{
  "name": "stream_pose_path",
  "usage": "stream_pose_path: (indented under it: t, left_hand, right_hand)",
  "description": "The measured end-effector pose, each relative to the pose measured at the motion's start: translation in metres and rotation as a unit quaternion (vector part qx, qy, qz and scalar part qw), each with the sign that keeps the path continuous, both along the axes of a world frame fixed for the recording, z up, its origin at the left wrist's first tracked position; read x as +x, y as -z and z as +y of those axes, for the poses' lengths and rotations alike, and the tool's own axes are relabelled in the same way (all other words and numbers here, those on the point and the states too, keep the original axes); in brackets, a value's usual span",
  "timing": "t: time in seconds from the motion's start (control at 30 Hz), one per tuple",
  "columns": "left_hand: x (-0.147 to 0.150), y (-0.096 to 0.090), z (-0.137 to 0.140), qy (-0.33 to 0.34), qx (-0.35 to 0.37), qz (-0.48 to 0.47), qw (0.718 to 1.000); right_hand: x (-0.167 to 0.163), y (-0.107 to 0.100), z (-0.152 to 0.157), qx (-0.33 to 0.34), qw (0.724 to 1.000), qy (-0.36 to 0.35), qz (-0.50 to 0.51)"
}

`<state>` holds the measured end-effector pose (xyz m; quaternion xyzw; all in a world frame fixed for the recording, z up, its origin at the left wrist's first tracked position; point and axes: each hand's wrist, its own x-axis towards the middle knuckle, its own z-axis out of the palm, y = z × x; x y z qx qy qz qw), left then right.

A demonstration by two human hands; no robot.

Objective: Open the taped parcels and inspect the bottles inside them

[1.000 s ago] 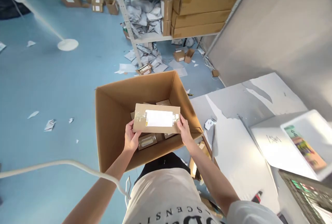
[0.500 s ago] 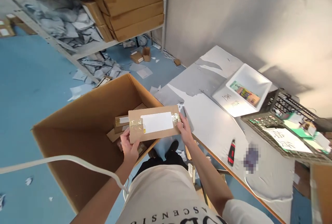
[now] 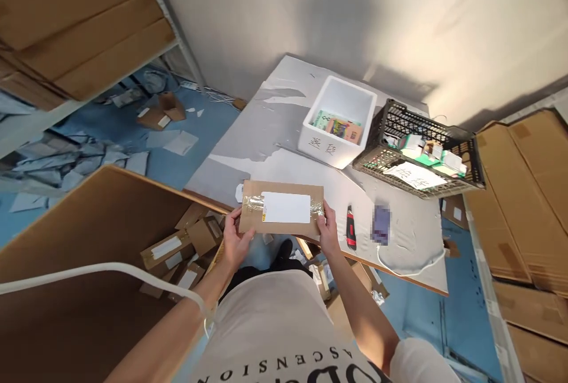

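Between my two hands is a flat cardboard box point(image 3: 254, 222) with clear tape at both ends and a white label on top. My left hand point(image 3: 236, 235) grips its left end, thumb on the near corner. At the right end my right hand point(image 3: 327, 228) is closed on the edge. The box is held over the near edge of the white table point(image 3: 275, 176). A red and black box cutter point(image 3: 351, 228) lies on the table to the right of my right hand, with a blurred-out purple item point(image 3: 380, 224) and its white cable beside it.
To my left stands a large open carton point(image 3: 110, 205) with several small boxes point(image 3: 166, 250) inside. A white foam bin point(image 3: 332, 151) and a black plastic crate point(image 3: 426, 128) of small packets are at the table's back. Big cartons point(image 3: 510, 223) are stacked at right. A white strap point(image 3: 110, 267) crosses the lower left.
My view has turned right, toward the table. The cardboard box, still in both hands, has moved from above the large carton's edge to the table's edge.
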<state>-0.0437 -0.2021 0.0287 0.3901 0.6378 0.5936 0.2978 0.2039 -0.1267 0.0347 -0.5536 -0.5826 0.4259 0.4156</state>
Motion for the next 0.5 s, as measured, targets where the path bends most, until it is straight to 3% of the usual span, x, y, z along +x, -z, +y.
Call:
stream_pose_path:
  t: [0.23, 0.5]
  left_hand:
    - [0.048, 0.013, 0.061, 0.123, -0.051, -0.024, 0.991]
    - [0.057, 0.041, 0.105, 0.208, -0.094, -0.015, 0.974]
  right_hand:
    - [0.059, 0.019, 0.009, -0.038, 0.995, 0.095, -0.016]
    - [0.074, 0.047, 0.009, -0.063, 0.986, 0.156, 0.023]
